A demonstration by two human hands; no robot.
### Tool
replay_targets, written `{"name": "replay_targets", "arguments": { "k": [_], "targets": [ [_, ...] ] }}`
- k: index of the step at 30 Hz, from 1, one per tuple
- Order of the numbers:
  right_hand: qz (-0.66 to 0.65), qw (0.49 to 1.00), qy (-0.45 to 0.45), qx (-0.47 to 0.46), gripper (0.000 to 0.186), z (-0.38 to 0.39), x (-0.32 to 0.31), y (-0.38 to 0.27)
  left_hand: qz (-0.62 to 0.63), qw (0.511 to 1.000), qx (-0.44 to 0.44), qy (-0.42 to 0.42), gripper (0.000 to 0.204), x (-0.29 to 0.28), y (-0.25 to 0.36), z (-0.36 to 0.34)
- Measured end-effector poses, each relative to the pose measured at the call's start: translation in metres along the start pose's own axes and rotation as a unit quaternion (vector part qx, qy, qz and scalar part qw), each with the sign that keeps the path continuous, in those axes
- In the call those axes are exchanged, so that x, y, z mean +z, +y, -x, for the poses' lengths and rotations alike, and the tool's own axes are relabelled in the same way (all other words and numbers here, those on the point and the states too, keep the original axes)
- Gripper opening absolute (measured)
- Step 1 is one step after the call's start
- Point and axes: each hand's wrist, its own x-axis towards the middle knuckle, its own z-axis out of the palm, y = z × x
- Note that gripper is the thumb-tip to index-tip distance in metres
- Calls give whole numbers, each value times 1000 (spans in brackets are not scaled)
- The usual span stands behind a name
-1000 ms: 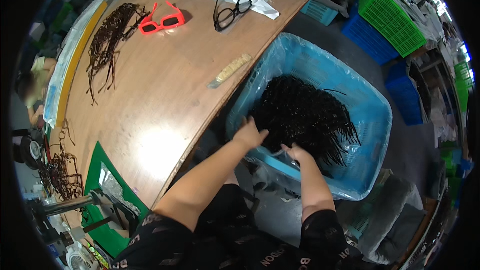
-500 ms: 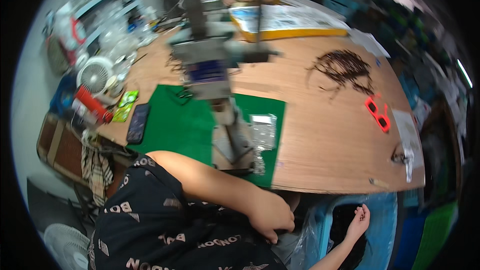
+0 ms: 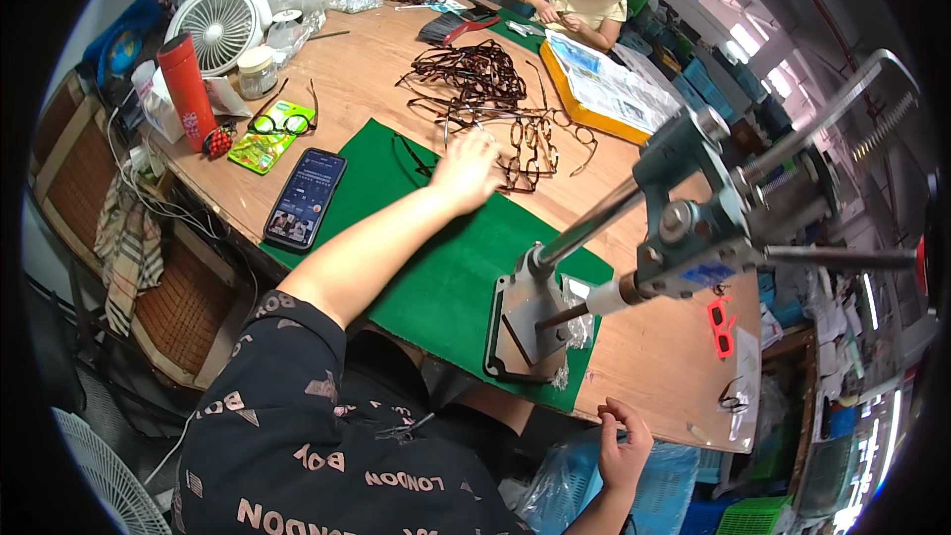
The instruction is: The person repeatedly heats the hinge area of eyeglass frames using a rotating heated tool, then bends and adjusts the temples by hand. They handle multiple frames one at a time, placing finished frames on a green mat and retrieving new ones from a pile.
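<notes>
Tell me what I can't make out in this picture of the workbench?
- Head view: left hand covers part of the eyeglass frames; whether it grips one is unclear.
- Right hand at the table edge: fingers curl, contents too small.
- Blue bin: cut off by the dark rim.

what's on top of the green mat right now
On the green mat stand a metal press and a small clear bag; the left hand reaches over its far edge. Anything under the press base is hidden.
</notes>
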Motion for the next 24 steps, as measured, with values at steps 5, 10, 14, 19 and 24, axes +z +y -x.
{"name": "replay_targets", "arguments": {
  "k": [5,10,14,19,24],
  "targets": [
    [56,998,-25,-15,16,-18,29,-22,51,994,52,81,57,20,30,-56],
    [44,999,-29,8,18,-23,43,-9,-29,968,-116,-223,75,2,10,-124],
    [-4,997,-48,54,19,-29,53,-26,177,971,-29,-160,53,-15,1,-99],
    [-25,982,-185,-32,20,-48,72,-46,202,956,209,-19,27,-68,18,1],
    [-90,967,-223,-79,21,-57,93,-45,128,979,123,-103,18,-85,-13,74]
  ]
}}
